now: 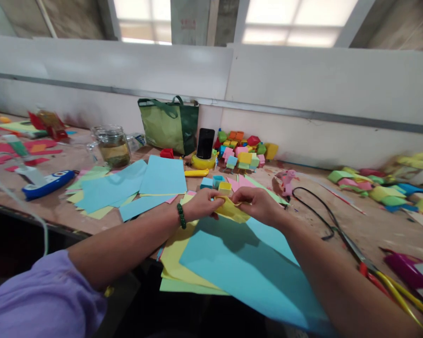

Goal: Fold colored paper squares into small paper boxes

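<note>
Between my two hands is a piece of yellow paper (234,212), creased and partly folded. My left hand (205,203), with a green bead bracelet (181,216) at the wrist, pinches its left edge. On the other side, my right hand (259,204) grips the upper right part between thumb and fingers. Below the hands lies a large blue sheet (232,263) over yellow sheets (176,256). Just beyond them stand small folded paper boxes, among them a yellow box (225,188) and a blue box (218,181). Some fingertips are hidden behind the paper.
Blue sheets (163,174) lie to the left, near a glass mug (111,146) of liquid. A phone (205,143), a green bag (169,124) and colourful paper cubes (245,155) stand at the back. To the right are scissors (359,256) and a black cord (313,204).
</note>
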Action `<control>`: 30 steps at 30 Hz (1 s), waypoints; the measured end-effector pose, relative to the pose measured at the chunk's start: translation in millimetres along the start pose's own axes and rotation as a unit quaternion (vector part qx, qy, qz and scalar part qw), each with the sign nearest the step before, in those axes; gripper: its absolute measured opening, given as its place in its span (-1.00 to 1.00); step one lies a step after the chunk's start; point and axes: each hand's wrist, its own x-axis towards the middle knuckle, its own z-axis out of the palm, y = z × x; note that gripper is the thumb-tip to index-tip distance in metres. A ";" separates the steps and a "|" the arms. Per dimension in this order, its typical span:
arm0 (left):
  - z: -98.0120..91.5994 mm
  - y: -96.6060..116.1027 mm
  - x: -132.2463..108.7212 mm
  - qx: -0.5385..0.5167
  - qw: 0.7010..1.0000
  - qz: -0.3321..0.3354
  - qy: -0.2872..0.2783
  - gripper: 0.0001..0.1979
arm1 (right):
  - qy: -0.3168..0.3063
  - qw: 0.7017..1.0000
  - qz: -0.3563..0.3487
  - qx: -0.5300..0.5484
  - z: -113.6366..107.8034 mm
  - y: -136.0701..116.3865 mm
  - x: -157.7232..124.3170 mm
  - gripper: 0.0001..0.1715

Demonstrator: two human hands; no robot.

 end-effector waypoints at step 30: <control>-0.4 10.8 -21.2 0.299 0.860 0.372 0.181 -0.95 | 0.213 0.957 -0.190 -0.054 2.6 -21.6 -7.5 -0.79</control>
